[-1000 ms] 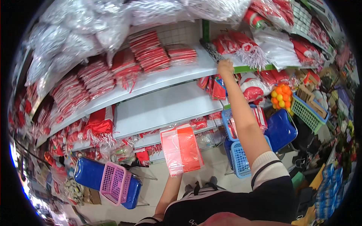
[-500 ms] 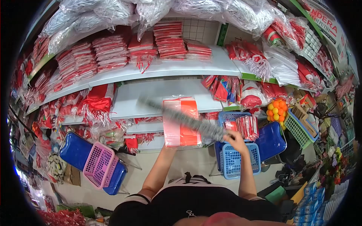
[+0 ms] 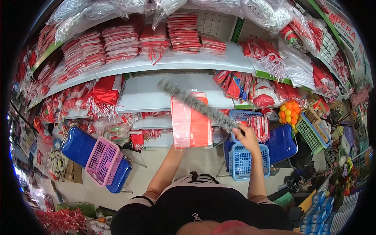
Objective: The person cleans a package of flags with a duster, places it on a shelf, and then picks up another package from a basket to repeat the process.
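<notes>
A long, grey, speckled duster-like strip (image 3: pixel 197 105) slants across the front of a flat plastic-wrapped red and white packet (image 3: pixel 191 127). My right hand (image 3: pixel 246 137) is closed round the strip's lower right end. From below, my left hand holds the packet upright before the middle shelf (image 3: pixel 145 94); the packet covers my left fingers, and only the wrist and forearm show beneath it. The strip overlaps the packet's upper part, but whether they touch cannot be told.
Stacks of red and white packets (image 3: pixel 183 33) lie on the upper shelf (image 3: pixel 156 64). A pink basket (image 3: pixel 102 161) rests on a blue chair (image 3: pixel 78 145) at left. Blue baskets (image 3: pixel 250 161) and another blue chair (image 3: pixel 282 143) stand at right, near orange and yellow balls (image 3: pixel 289 113).
The strip's far end has shifted right and down, and its blur is less. The packet has moved slightly right, and my right hand has moved a little up.
</notes>
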